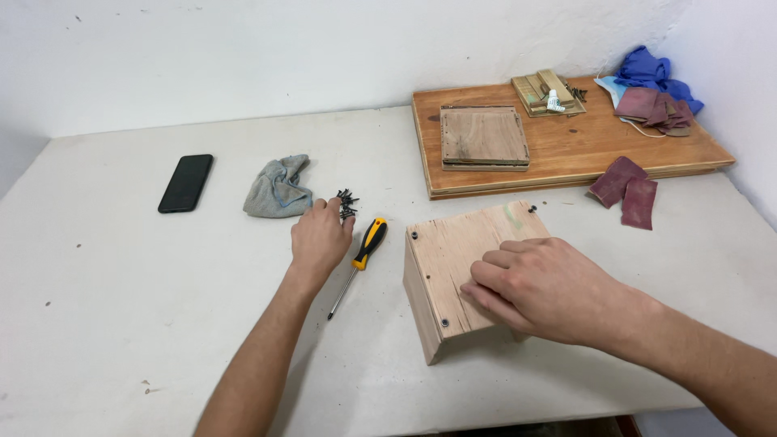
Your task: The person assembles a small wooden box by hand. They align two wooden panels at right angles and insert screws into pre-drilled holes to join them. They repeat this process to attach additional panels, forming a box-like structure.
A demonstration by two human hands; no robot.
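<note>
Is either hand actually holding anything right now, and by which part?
Neither grips anything. The right hand lies flat on the small plywood box's top panel; the left hand reaches the pile of dark screws.

A white worktop (121, 324) fills most of the view, its surface marked with small dark specks (most toward seven o'clock). White plastered walls (243, 57) rise behind it from nine to three o'clock, meeting in a corner near one o'clock. The light is even, with soft shadows.
</note>
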